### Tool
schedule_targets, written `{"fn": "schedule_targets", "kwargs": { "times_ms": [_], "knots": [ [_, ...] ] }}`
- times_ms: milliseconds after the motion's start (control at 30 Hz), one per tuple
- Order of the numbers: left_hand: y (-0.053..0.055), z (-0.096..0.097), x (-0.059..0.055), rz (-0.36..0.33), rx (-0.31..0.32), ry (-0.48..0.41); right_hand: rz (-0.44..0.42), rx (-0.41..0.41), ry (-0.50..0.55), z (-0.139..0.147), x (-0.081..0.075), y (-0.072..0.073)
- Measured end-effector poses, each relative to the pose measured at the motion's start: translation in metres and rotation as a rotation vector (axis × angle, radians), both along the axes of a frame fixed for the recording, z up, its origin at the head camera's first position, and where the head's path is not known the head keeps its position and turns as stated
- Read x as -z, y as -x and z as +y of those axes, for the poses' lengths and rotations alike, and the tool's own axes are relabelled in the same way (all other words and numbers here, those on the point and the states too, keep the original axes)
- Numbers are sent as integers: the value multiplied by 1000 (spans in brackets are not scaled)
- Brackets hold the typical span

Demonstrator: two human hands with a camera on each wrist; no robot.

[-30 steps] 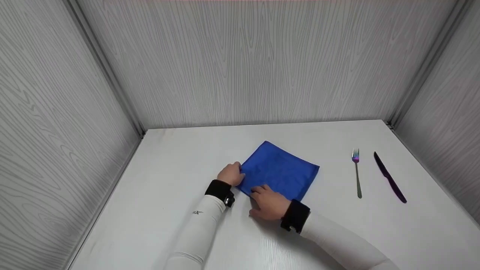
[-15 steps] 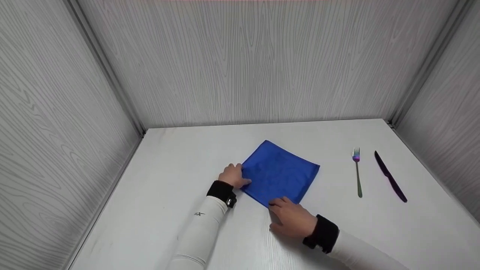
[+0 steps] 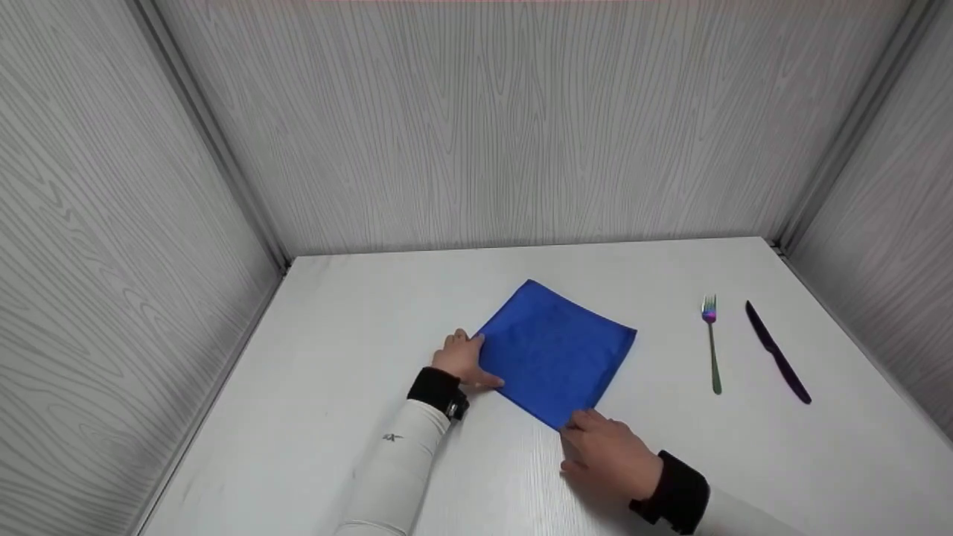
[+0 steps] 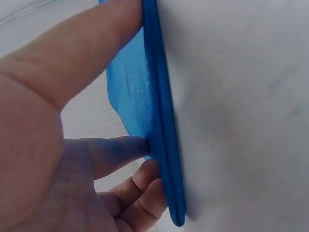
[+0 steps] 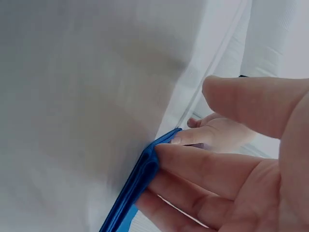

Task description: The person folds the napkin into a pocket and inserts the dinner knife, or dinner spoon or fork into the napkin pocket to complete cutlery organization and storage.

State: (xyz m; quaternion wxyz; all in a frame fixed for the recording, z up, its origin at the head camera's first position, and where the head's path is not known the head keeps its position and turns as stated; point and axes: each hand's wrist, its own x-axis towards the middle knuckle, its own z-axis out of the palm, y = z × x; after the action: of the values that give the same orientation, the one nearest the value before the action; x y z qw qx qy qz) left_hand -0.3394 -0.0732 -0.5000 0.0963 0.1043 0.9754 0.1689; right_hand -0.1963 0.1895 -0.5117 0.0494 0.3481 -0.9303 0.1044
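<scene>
**Between grey wood-grained panels [image 3: 484,119], a white table [image 3: 357,313] bears a folded blue cloth [image 3: 555,350]**

The panels stand at the back and on both sides of the table. The folded blue cloth lies flat near the middle of the tabletop, turned so that one corner points toward the person; its edges show several layers in the wrist views. The white left sleeve [image 3: 398,476] and right sleeve [image 3: 744,517] reach in from the near side.

The right hand [image 3: 614,454] has its fingers extended and touching the cloth at its near corner, the thumb well apart from it; nothing is pinched. The left hand [image 3: 461,361] spans the cloth's left corner, thumb spread wide from the fingers, both touching the edges without gripping.

To the right, apart from the cloth, a dark knife [image 3: 774,353] lies aslant, its tip pointing away from the person. Between it and the cloth lies a fork [image 3: 712,350], tines also pointing away. Black bands [image 3: 434,387] circle both wrists. A small dark mark [image 3: 392,438] shows on the left sleeve.
</scene>
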Motion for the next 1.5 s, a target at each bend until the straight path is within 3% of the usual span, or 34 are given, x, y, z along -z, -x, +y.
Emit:
{"fn": "schedule_targets", "kwargs": {
  "times_ms": [167, 367, 500, 733, 867, 967, 1067, 1133, 1200, 1300, 1400, 1500],
  "knots": [
    [-6, 3, 5, 42, -48, -20, 24, -18, 6, 0, 1, 0],
    [-16, 12, 3, 109, -119, 1, -20, 7, 9, 1, -1, 1],
    [-20, 15, 3, 141, -114, 55, -47, 19, 4, 0, 0, 1],
    [-26, 15, 3, 130, -76, 105, -72, 35, -33, -1, 1, 1],
    [-28, 17, 3, 145, -57, 129, -122, 18, -18, -1, -5, 5],
    [-28, 18, 2, 159, -53, 139, -246, -13, 80, 5, -15, 23],
    [-28, 17, 1, 158, -54, 144, -330, 48, 252, 18, -30, 55],
    [-27, 17, 0, 152, -54, 147, -291, 155, 374, 29, -39, 81],
    [-27, 16, 0, 148, -56, 151, -209, 312, 470, 41, -46, 106],
    [-27, 16, 0, 145, -60, 156, -132, 528, 558, 59, -47, 139],
    [-27, 16, 2, 143, -61, 151, -155, 672, 568, 72, -37, 159],
    [-27, 17, 3, 139, -56, 146, -224, 739, 517, 79, -23, 168]
  ]
}}
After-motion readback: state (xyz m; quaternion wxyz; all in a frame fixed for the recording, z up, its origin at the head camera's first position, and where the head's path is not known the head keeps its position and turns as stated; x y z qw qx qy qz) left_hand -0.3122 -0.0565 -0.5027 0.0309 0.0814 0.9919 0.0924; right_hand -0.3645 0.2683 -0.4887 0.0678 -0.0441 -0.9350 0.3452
